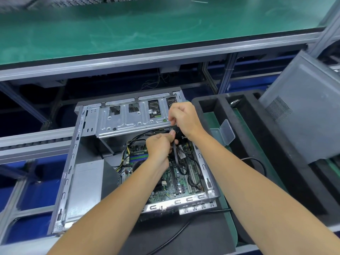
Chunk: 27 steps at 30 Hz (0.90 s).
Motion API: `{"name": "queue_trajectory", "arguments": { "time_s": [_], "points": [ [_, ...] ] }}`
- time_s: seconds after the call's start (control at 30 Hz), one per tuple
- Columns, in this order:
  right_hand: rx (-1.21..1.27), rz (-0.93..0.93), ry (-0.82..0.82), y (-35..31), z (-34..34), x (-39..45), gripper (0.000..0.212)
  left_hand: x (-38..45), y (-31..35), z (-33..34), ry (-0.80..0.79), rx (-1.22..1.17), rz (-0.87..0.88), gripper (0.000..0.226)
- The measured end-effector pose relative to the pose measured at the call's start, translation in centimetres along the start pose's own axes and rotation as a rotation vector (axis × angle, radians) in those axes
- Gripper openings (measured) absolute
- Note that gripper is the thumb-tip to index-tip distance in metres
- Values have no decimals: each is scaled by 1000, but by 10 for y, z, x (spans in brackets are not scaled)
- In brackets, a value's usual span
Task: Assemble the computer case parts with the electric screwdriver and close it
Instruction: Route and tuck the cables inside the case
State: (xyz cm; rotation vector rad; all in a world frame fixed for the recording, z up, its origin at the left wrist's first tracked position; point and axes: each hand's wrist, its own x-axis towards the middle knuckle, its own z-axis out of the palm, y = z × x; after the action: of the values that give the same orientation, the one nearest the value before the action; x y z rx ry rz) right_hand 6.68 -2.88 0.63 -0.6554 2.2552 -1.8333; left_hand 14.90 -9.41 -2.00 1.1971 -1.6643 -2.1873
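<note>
An open grey computer case (73,162) lies flat in front of me, its motherboard (180,183) exposed. A metal drive cage (128,118) spans the far end of the case. My left hand (159,150) pinches a flat black cable (176,155) just below the cage's right end. Directly above it, my right hand (184,118) is curled over the cage's right edge, fingers pinching something small that I cannot make out. The grey side panel (303,115) leans upright at the right. No electric screwdriver is in view.
A black foam tray (276,162) sits right of the case, with a small clear plastic box (225,132), lid open, on its near wall. A black cord (257,162) runs over the tray. A green-topped bench (147,30) spans the back.
</note>
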Motion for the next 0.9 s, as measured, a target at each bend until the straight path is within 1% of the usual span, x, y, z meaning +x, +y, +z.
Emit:
{"name": "queue_trajectory", "arguments": {
  "time_s": [0.13,0.23,0.37,0.43,0.47,0.53,0.6,0.63,0.67,0.73,0.77,0.83,0.9],
  "points": [
    [25,17,5,-1,0,-4,28,-4,5,12,102,-122,-83,20],
    [41,26,7,-3,-1,-5,22,-6,9,18,164,-182,-116,20],
    [63,24,19,-3,-2,-5,21,-7,10,24,213,-250,-125,18],
    [63,29,17,-2,-2,-4,19,-6,11,21,191,-216,-142,15],
    [61,27,17,-2,-1,-4,18,-4,13,17,136,-151,-144,14],
    [56,24,15,-1,-1,-3,18,1,16,2,-54,73,-132,15],
    [57,31,14,-1,-1,-3,17,7,21,-20,-234,308,-86,24],
    [61,38,17,-1,-1,-3,17,9,22,-31,-269,406,-41,27],
    [65,44,24,-1,-1,-2,18,13,23,-41,-260,501,15,27],
    [62,51,39,1,0,-2,18,19,22,-59,-171,711,153,24],
    [57,53,41,1,0,-1,19,22,20,-64,-153,791,204,22],
    [53,57,41,2,1,0,19,22,15,-67,-230,811,226,14],
    [44,57,49,3,1,1,19,22,10,-61,-292,792,250,13]
  ]
}}
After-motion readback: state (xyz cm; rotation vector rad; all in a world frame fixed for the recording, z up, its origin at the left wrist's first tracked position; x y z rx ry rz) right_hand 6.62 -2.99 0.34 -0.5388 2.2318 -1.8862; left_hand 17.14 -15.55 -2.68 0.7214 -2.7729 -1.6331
